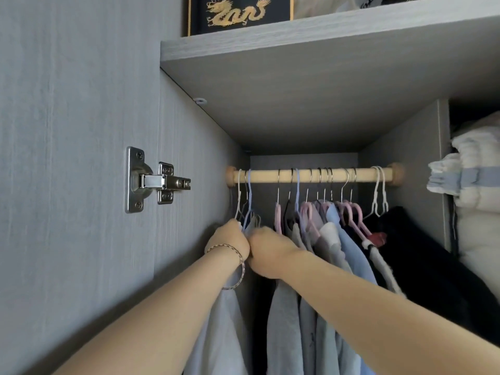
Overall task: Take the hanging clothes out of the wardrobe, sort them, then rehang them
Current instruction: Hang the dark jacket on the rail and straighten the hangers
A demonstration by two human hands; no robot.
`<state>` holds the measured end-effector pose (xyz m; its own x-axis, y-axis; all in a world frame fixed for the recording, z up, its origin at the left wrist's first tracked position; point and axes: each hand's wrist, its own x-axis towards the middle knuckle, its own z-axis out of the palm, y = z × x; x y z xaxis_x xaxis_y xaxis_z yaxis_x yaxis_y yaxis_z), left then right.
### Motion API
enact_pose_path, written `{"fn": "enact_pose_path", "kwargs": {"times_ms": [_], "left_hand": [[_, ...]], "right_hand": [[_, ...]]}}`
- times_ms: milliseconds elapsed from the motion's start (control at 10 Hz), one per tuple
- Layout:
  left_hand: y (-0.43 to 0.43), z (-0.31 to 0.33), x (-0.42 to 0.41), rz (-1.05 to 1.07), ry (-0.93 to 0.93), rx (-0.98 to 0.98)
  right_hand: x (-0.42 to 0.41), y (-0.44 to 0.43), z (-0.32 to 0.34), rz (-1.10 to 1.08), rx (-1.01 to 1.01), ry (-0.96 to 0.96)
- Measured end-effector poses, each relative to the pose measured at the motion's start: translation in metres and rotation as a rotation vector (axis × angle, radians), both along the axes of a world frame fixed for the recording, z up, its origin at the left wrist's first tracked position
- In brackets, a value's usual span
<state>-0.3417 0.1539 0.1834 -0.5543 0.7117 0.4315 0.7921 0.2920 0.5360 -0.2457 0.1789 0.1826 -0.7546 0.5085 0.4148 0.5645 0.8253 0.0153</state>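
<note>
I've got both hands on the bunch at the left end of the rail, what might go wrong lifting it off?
One: the left hand and right hand grip the left-end hangers low down, so a hook may stay caught on the rail and tip a shirt off. Two: the loose bracelet on the left wrist lies against fabric and might snag.

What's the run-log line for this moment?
left hand: grips leftmost white and blue plastic hangers | right hand: grips same hangers | round wooden rail: loaded
</note>
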Motion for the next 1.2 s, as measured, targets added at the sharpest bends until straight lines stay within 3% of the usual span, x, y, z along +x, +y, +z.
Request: {"fn": "enact_pose_path", "kwargs": {"times_ms": [100, 200, 300, 400, 600, 800, 900, 1000, 1100, 1200], "left_hand": [[-0.002, -0.002, -0.006, -0.064, -0.109, 0.059], [-0.003, -0.004, -0.009, -0.131, -0.238, 0.177], [-0.003, -0.008, -0.006, -0.202, -0.308, 0.263], [0.000, -0.011, -0.003, -0.264, -0.327, 0.307], [0.015, -0.017, 0.008, -0.270, -0.210, 0.309], [0.011, -0.022, -0.008, -0.212, 0.037, 0.162], [0.009, -0.026, -0.018, -0.219, 0.027, 0.135], [0.013, -0.027, -0.003, -0.200, -0.136, 0.276], [0.014, -0.026, 0.000, -0.130, -0.213, 0.388], [0.014, -0.022, -0.003, -0.111, -0.249, 0.428]], "right_hand": [[-0.016, 0.010, -0.003, -0.071, -0.354, 0.047], [-0.028, 0.019, 0.006, -0.038, -0.838, 0.491], [-0.026, 0.022, 0.014, -0.066, -0.987, 0.638], [-0.023, 0.024, 0.011, -0.124, -1.085, 0.654], [-0.018, 0.031, 0.003, -0.127, -0.963, 0.818], [-0.011, 0.043, -0.010, -0.209, -0.733, 0.805], [-0.015, 0.035, -0.025, -0.189, -0.498, 0.807], [-0.021, 0.020, -0.024, -0.204, -0.323, 0.656], [-0.022, 0.017, -0.010, -0.288, -0.444, 0.483], [-0.025, 0.016, -0.006, -0.311, -0.469, 0.433]]}}
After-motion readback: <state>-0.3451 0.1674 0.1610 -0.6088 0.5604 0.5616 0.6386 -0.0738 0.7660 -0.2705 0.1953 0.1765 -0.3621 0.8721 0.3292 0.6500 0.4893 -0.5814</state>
